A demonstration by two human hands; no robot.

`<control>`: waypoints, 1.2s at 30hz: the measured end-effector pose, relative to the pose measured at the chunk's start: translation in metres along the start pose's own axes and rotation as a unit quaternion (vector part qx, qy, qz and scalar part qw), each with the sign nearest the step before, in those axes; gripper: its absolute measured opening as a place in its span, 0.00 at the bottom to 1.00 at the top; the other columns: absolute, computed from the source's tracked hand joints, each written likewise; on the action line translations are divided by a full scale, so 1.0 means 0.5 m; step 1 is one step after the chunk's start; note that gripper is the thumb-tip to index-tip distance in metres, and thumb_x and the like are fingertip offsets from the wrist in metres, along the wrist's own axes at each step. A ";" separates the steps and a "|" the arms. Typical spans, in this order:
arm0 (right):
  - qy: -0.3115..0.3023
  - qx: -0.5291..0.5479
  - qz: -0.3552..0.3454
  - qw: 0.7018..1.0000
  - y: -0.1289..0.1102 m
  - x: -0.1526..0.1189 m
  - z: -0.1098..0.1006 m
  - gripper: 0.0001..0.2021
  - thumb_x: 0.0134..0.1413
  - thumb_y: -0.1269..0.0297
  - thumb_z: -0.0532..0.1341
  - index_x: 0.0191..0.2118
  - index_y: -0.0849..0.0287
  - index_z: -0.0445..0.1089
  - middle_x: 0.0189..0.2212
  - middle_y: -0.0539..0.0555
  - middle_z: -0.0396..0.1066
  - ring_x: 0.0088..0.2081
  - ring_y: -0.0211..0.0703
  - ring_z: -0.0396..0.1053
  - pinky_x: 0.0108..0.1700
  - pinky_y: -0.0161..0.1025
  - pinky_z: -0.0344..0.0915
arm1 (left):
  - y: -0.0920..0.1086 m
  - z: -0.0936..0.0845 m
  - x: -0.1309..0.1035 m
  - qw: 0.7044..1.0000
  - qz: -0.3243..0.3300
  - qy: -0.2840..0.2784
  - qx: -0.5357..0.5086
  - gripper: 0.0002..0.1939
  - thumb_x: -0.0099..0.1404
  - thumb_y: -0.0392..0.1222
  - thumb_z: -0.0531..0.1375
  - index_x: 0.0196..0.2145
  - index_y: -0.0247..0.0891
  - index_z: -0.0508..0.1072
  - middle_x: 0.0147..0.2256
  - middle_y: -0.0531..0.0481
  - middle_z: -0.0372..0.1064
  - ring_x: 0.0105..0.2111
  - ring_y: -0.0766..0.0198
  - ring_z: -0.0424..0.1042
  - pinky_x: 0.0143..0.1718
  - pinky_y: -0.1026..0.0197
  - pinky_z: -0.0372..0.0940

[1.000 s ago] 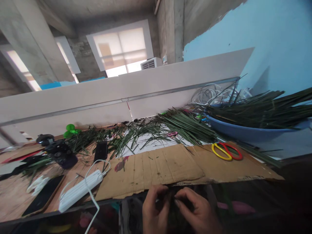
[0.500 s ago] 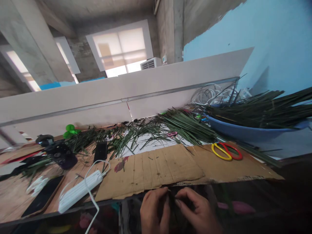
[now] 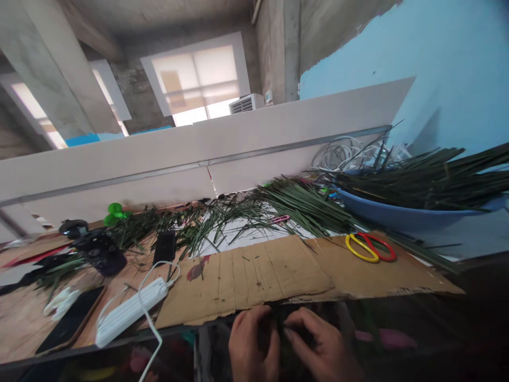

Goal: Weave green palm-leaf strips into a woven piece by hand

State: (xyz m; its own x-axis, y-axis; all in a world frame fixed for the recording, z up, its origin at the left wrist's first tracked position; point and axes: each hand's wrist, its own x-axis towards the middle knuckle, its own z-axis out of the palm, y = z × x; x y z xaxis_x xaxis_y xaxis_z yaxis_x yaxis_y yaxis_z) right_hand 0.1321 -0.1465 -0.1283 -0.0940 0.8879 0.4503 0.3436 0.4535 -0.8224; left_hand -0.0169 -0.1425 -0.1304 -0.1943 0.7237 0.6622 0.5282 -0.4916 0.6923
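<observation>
Cardboard (image 3: pixel 246 276) is lying along the front of the table (image 3: pixel 19 329), its long axis running left to right, just beyond both hands. Left hand (image 3: pixel 250 345) and right hand (image 3: pixel 320 345) are facing each other below its near edge, fingers curling inward; whether the fingertips are closing on anything is too dark to tell. Behind, a bundle of green leaf strips (image 3: pixel 308 204) is slanting from far left to near right. Scissors (image 3: pixel 366 257) are lying with yellow and red handles pointing nearward. Pale marks on a dark bottle (image 3: pixel 99 252) are showing too small to read.
</observation>
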 end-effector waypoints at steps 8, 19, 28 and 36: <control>-0.002 0.096 0.069 0.993 0.002 0.004 0.001 0.09 0.60 0.60 0.59 0.33 0.57 0.74 0.29 0.51 0.75 0.33 0.46 0.73 0.36 0.35 0.67 | -0.014 0.012 -0.013 0.995 -0.023 -0.057 -0.074 0.15 0.65 0.44 0.59 0.49 0.46 0.75 0.39 0.45 0.80 0.38 0.55 0.78 0.43 0.56 0.70; 0.011 0.308 0.186 0.933 0.028 0.007 0.012 0.15 0.52 0.50 0.68 0.34 0.57 0.74 0.29 0.50 0.74 0.34 0.46 0.71 0.38 0.36 0.68 | -0.010 -0.006 0.015 0.946 -0.187 -0.170 -0.202 0.10 0.62 0.46 0.63 0.38 0.38 0.79 0.36 0.45 0.79 0.38 0.56 0.76 0.43 0.59 0.68; 0.020 0.311 0.185 0.932 0.019 0.008 0.010 0.15 0.51 0.50 0.69 0.33 0.58 0.75 0.29 0.51 0.74 0.32 0.46 0.70 0.36 0.38 0.68 | -0.011 -0.027 0.036 0.952 -0.157 -0.225 -0.136 0.06 0.62 0.41 0.61 0.34 0.40 0.79 0.34 0.48 0.78 0.36 0.57 0.75 0.40 0.61 0.65; 0.022 0.366 0.214 0.905 0.002 0.009 0.012 0.16 0.48 0.50 0.70 0.31 0.58 0.74 0.25 0.49 0.70 0.28 0.42 0.67 0.28 0.34 0.64 | -0.006 -0.037 0.055 0.902 -0.248 -0.286 -0.209 0.11 0.60 0.48 0.64 0.30 0.36 0.77 0.28 0.49 0.72 0.32 0.60 0.68 0.34 0.64 0.61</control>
State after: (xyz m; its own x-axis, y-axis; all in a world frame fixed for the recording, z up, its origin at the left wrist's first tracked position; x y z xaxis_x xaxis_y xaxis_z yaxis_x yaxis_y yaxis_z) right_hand 0.1267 -0.1416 -0.1292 -0.0564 0.9977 0.0365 -0.3732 0.0128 -0.9276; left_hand -0.0393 -0.1301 -0.1089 0.2003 0.9774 0.0674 0.1129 -0.0914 0.9894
